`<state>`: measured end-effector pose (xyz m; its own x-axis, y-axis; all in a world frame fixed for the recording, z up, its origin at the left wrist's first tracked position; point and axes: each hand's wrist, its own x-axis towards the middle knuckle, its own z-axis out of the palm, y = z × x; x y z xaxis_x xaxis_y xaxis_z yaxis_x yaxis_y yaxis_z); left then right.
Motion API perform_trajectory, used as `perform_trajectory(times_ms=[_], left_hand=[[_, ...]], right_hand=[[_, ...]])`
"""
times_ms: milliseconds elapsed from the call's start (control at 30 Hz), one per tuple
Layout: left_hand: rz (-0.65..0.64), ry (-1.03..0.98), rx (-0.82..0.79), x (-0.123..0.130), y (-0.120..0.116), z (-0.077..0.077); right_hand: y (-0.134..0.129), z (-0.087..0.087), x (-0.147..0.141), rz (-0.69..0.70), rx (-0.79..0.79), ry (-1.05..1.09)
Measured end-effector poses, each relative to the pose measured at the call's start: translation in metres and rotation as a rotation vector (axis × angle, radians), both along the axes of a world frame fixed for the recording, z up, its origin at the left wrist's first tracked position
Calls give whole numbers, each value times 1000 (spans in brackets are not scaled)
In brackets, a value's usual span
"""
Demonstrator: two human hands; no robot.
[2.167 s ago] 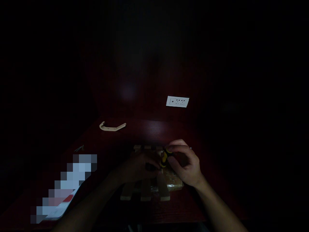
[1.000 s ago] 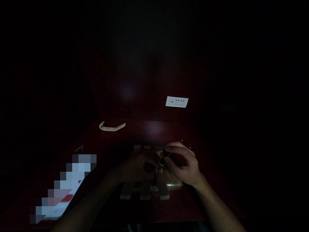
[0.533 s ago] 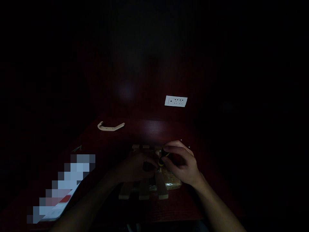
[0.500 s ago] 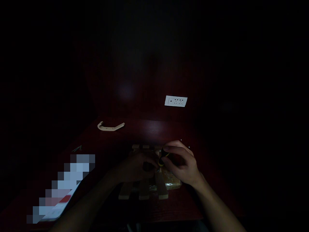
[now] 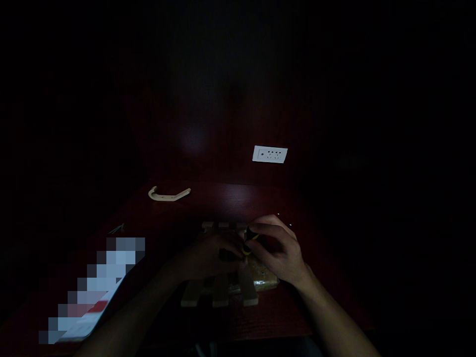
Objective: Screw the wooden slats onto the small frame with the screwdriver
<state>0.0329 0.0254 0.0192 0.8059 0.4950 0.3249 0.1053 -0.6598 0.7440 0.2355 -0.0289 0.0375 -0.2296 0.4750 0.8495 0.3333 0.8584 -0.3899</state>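
Note:
Between the fingers and thumb of my right hand (image 5: 284, 248) is a short screwdriver (image 5: 252, 233) with a black and yellow handle. It points down at a wooden slat piece (image 5: 220, 295) on the table. My left hand (image 5: 208, 255) rests over the slats, its fingertips closed in around the screwdriver's lower end. Whatever those fingertips pinch is hidden in shadow. Several pale slats stick out in front of and behind the hands. Under the right-hand slat lies a shiny, film-wrapped brownish block (image 5: 266, 280).
A curved wooden piece (image 5: 167, 197) lies at the back left of the dark red table (image 5: 230, 198). Thin metal pieces (image 5: 117, 228) and a lit, pixelated screen (image 5: 87, 317) are at left. Two small bright bits lie beyond my right hand. A white socket plate (image 5: 269, 154) is on the wall.
My left fingertips have closed in at the screwdriver's lower end, covering the small shiny spot seen there before. The right hand keeps its grip; the whole view has shifted slightly.

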Motion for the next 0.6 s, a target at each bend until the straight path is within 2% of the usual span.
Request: perform_trajectory(times_ms=[267, 600], left_hand=[[4, -20, 39, 0, 3, -10], [7, 21, 98, 2, 2, -3]], right_hand=[[-1, -1, -1, -4, 1, 11], [-1, 1, -1, -4, 11, 5]])
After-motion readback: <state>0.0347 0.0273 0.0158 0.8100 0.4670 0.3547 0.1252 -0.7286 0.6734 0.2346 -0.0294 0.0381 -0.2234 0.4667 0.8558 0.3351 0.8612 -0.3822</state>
